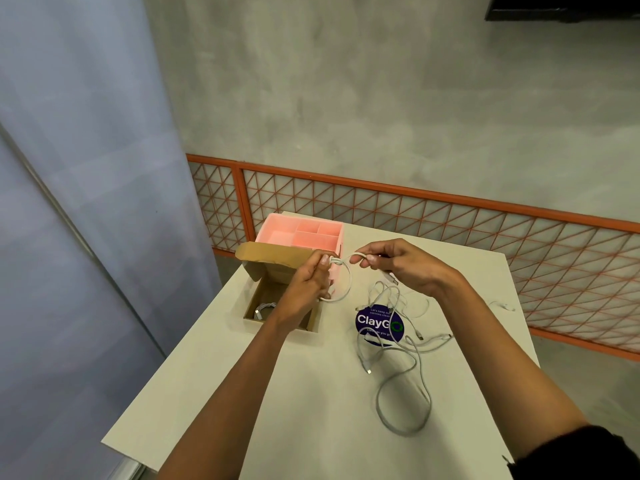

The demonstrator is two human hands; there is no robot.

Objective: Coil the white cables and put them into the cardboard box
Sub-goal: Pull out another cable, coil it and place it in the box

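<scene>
Held cable: a white cable (348, 284), wound into a small loop, is held in the air between both hands, above the table and just right of the cardboard box. Several turns are wrapped round the top of the loop; the rest hangs down.
Left hand: the left hand (308, 278) has its fingers curled, and thumb and fingertips pinch the wrapped part of the loop.
Right hand: the right hand (408, 268) pinches a short bend of the same cable, just beside the left fingertips.
Cardboard box: the cardboard box (254, 299) stands open on the table's left side, partly hidden under the left wrist, with its flap raised at the far edge.
Box contents: one coiled cable (265, 309) lies inside.
Loose cables: a tangle of loose cables (398, 341) lies on the table below the right hand, partly over a round purple sticker (372, 322).
Pink tray: a pink tray (301, 233) with compartments stands just behind the box.
Table: the white table (259, 393) carries all of these.
Background: an orange lattice railing (415, 216) runs along a grey wall.
</scene>
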